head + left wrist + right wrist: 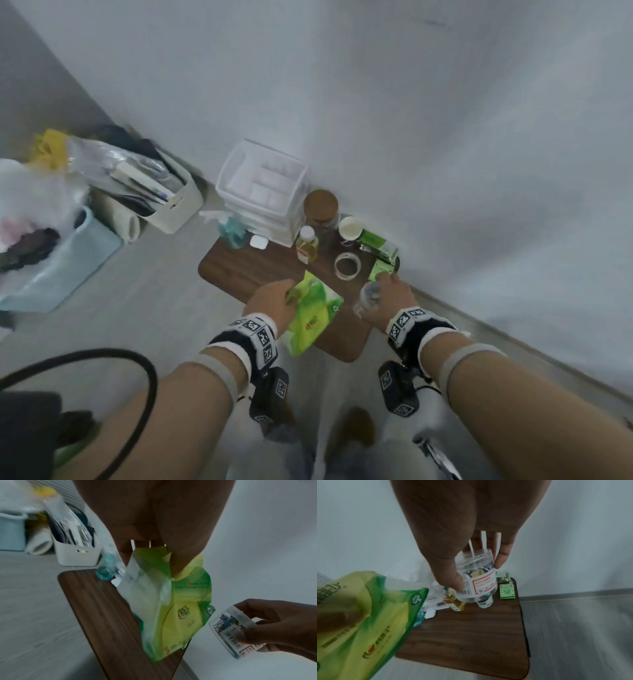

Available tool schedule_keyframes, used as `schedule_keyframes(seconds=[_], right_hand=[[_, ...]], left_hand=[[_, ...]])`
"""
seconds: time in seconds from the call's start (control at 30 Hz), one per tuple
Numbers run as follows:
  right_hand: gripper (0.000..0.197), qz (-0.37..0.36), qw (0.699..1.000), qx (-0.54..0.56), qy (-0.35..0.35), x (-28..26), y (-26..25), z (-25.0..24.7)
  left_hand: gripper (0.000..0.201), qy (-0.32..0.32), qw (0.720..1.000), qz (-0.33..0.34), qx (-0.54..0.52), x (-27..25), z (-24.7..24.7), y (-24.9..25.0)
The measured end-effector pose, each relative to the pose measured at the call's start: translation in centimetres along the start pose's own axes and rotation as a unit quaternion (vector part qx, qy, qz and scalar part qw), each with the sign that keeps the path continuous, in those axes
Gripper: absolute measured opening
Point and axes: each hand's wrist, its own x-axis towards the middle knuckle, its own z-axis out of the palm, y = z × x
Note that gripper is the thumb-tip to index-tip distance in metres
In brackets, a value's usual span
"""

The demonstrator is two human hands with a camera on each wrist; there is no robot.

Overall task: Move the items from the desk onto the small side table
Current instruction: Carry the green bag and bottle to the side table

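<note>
My left hand grips a green and yellow tissue pack by its upper end, over the near half of the small dark-wood side table. In the left wrist view the tissue pack hangs from the thumb and fingers, its lower end close to the side table. My right hand holds a clear plastic jar of small clips above the table's right side. The right wrist view shows the thumb and fingers curled round the jar, above the bottles at the back.
On the table's far half stand a white drawer organiser, a cork-lidded glass jar, an oil bottle, a white cup, a tape roll, green boxes and a teal spray bottle. A white basket and blue bin sit on the floor at left.
</note>
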Motion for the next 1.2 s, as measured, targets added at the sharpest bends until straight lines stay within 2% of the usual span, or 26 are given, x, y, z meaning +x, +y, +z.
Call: schedule_keyframes(seconds=[0.17,0.27,0.37,0.53,0.67,0.77,0.93,1.03,1.2], right_hand=[[0.074,0.041,0.999,0.031,0.018,6.5,4.5,6.2],[0.073,0.062,0.998,0.017,0.026,10.4,7.1,10.4],[0.072,0.051,0.997,0.029,0.044,13.7,8.5,13.9],[0.063,0.026,0.995,0.037,0.093,17.7,9.6,17.4],[0.06,0.03,0.991,0.036,0.126,19.3,9.8,18.6],[0.06,0.026,0.991,0.049,0.123,19.3,9.8,18.7],[0.077,0.034,0.994,0.034,0.101,16.3,8.3,15.8],[0.078,0.005,0.997,0.009,0.072,12.7,5.7,12.1],[0.065,-0.082,0.996,0.009,0.028,5.5,-2.3,2.5]], left_hand=[[0.022,-0.034,0.996,0.042,0.076,9.0,5.7,-2.2],[0.028,-0.02,0.992,0.049,0.116,14.4,9.4,-3.4],[0.035,-0.006,0.985,0.063,0.163,18.6,12.4,-4.3],[0.039,0.004,0.981,0.113,0.157,23.2,16.5,-5.5],[0.048,0.038,0.976,0.108,0.186,24.6,17.9,-5.8],[0.053,0.059,0.975,0.086,0.197,24.4,18.2,-6.0],[0.065,0.077,0.976,0.068,0.194,20.8,16.3,-5.8],[0.062,0.072,0.983,0.057,0.159,16.5,12.9,-4.9],[0.047,0.087,0.995,0.005,0.055,6.3,3.1,-2.1]])
